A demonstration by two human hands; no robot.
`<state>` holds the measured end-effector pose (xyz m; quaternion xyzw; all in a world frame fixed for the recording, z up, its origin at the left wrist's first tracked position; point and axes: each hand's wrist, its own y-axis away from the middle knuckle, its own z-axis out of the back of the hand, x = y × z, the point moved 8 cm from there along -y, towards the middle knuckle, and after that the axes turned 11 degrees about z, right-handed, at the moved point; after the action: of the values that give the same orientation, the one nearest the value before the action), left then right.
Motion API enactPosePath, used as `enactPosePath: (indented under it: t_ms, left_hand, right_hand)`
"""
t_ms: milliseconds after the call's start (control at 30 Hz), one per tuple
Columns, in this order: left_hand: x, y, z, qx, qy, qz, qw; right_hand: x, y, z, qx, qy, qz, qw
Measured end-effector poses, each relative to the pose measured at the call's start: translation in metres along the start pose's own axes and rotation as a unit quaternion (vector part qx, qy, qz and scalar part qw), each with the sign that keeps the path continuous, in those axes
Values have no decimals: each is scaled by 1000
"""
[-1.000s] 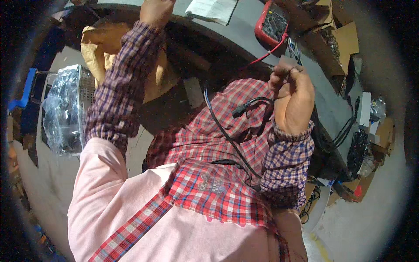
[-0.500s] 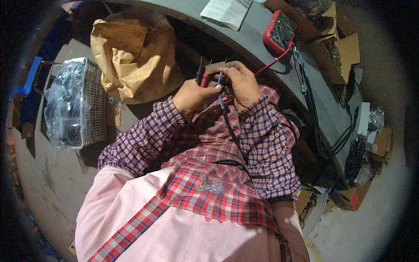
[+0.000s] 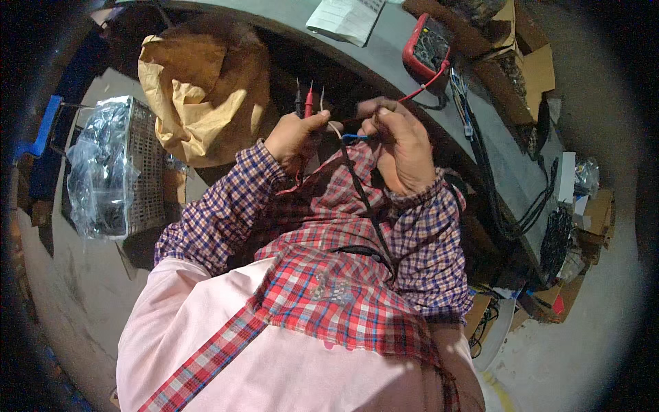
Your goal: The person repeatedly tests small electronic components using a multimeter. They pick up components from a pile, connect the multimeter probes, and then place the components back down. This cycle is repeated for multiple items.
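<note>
My left hand [image 3: 291, 141] is closed around a red test probe [image 3: 309, 103] and a black test probe [image 3: 298, 101], their metal tips pointing up. A pale wire [image 3: 336, 128] also passes by its thumb. Pinched in my right hand [image 3: 405, 147] is a blue wire [image 3: 355, 136]. Both wires fan out of a black cable [image 3: 358, 180] that runs down over my lap. A red multimeter [image 3: 427, 48] lies on the bench beyond my right hand, with a red lead [image 3: 424, 87] coming from it.
A grey bench [image 3: 473, 165] curves along the far and right sides, carrying a black cable bundle [image 3: 491, 185] and a paper sheet [image 3: 345, 20]. Left stand a large brown paper bag [image 3: 206, 96] and a plastic-lined basket [image 3: 145, 165]. Cardboard boxes [image 3: 539, 75] are at the far right.
My hands have moved apart; the right now draws the blue wire sideways. The probes stand more upright, and the small flat piece seen between my fingers no longer shows.
</note>
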<state>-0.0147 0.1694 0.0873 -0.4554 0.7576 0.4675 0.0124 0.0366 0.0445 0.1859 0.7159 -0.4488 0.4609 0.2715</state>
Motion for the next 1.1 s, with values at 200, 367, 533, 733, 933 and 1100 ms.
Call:
enactPosePath:
  t_ms: [200, 367, 533, 733, 933, 1100]
  left_hand:
    - [-33, 16, 14, -158, -245, -305, 907]
    - [-1, 43, -28, -40, -330, -337, 881]
    - [17, 20, -19, -37, -313, -262, 912]
    - [4, 37, -23, -40, -120, -183, 975]
    - [-2, 51, -38, -61, -122, -197, 971]
    - [-5, 50, -39, -84, -155, -221, 959]
  right_hand:
    - [-36, -3, 29, -118, -129, 9, 985]
    - [-42, -7, 22, -132, -111, -12, 985]
    - [-18, -6, 6, -100, -17, 12, 995]
    - [8, 19, 47, -228, 88, 103, 964]
    - [-48, 18, 52, -292, 31, 65, 954]
    - [-56, 21, 42, -322, 30, 33, 946]
